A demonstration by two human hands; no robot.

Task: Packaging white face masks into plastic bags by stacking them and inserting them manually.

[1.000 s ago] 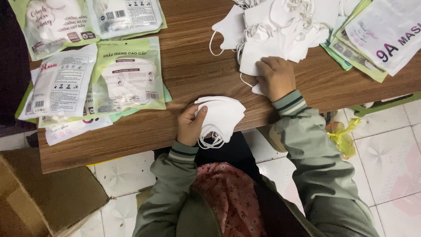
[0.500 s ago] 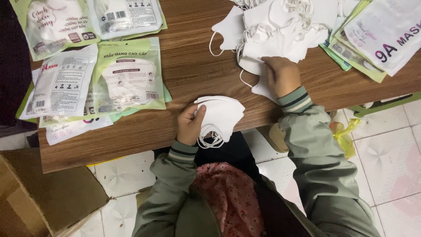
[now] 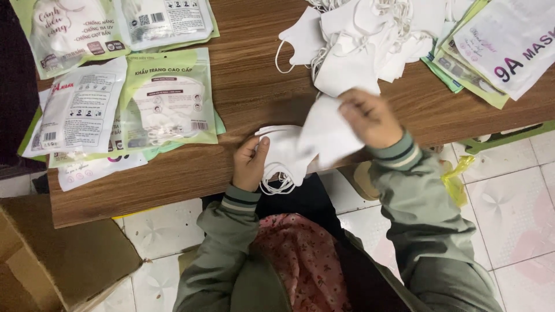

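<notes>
- Hands worked at the near edge of a brown wooden table (image 3: 248, 86), seen from above.
- The left hand (image 3: 250, 164) gripped a small stack of folded white face masks (image 3: 283, 153) at the table's edge, thumb on top and fingers curled under it; the ear loops (image 3: 277, 185) hung off the edge.
- The right hand (image 3: 370, 118) pinched one single white mask (image 3: 329, 130) between thumb and fingers, holding it just above and partly over the stack.
- A loose heap of white masks (image 3: 358, 40) with tangled loops lay beyond the right hand, near it.
- Green and white sealed mask packets (image 3: 167, 98) lay spread on the table's left part, well apart from the hands.
- More flat packets (image 3: 497, 52) were fanned at the right corner, beside the heap.
- A brown cardboard box (image 3: 52, 260) stood on the tiled floor (image 3: 509, 196) at lower left.
</notes>
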